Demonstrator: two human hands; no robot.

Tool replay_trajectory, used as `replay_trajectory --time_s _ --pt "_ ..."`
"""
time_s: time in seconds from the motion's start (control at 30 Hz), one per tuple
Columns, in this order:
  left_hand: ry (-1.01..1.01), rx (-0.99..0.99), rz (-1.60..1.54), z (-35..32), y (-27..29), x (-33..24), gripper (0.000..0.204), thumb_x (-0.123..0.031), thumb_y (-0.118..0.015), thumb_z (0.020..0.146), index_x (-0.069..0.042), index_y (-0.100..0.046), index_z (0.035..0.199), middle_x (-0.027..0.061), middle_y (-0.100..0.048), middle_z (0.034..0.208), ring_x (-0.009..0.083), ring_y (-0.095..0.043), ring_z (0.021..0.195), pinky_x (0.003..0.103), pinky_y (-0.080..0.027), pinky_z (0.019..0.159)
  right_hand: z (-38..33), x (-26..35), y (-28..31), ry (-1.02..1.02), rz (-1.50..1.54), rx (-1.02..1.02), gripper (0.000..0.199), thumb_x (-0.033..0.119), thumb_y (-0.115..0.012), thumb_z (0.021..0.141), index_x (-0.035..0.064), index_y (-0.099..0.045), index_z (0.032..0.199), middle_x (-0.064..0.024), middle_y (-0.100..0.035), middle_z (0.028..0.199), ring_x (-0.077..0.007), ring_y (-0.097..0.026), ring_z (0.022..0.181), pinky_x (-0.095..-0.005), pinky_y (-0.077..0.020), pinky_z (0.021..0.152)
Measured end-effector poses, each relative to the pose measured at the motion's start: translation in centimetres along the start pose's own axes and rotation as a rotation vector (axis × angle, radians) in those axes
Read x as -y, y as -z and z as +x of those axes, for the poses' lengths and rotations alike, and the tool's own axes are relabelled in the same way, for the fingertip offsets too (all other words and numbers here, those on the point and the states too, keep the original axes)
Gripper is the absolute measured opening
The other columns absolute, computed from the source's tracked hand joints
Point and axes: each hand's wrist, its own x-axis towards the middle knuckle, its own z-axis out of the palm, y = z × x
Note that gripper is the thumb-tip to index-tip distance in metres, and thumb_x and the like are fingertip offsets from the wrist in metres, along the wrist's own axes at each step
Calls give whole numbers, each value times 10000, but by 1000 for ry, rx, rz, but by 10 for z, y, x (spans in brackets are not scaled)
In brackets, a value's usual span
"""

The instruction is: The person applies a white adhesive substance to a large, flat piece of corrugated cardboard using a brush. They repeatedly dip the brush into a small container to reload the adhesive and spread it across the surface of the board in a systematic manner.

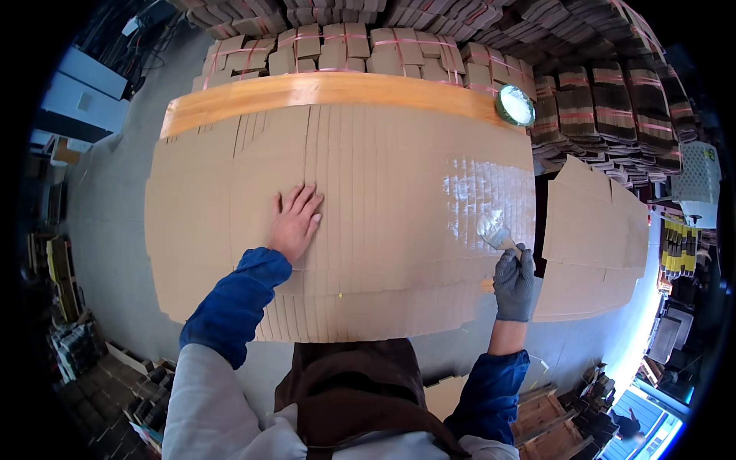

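Observation:
Large flat cardboard sheets (383, 215) with long parallel creases lie spread over the table in front of me. My left hand (294, 222), bare, rests palm down on the cardboard left of the middle, its fingers stretched out. My right hand (514, 284), in a grey glove, is closed round the handle of a flat paint brush (497, 234). The brush's bristles, coated white, touch the cardboard near its right side. A wet, shiny white smear (475, 188) covers the cardboard just beyond the brush. A green bowl (515, 106) of white paste stands at the table's far right corner.
The orange-brown wooden table (330, 88) shows along its far edge. Behind it, tied bundles of cardboard (399, 54) are stacked high, continuing to the right (606, 107). Another cardboard stack (590, 238) stands right of the table. A wooden pallet (544, 422) lies at the lower right.

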Motion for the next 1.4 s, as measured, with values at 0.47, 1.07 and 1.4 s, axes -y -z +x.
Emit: replay_trajectory --time_s 0.47,1.07,1.4 --pt "59 18 17 3 -18 5 450 -234 -521 947 -121 -476 1380 39 -368 1537 252 -260 1456 615 -142 1149 67 -156 -131 -25 -676 463 131 44 -585 925 10 -596 1051 -134 -624 1138 -219 -628 1035 -347 -572 872" --pt "60 9 3 6 -14 -1 446 -245 -533 944 -114 -491 1369 28 -401 1513 236 -291 1441 614 -150 1150 92 -160 -154 210 -1127 535 125 110 -654 903 41 -666 1006 -44 -657 938 -139 -627 882 -292 -504 775" --pt "73 29 4 4 -17 1 461 -239 -549 927 -113 -488 1367 42 -385 1525 251 -281 1445 611 -133 1157 102 -114 -130 495 -1379 414 75 43 -650 872 25 -644 944 -99 -674 943 -209 -657 863 -321 -521 782"
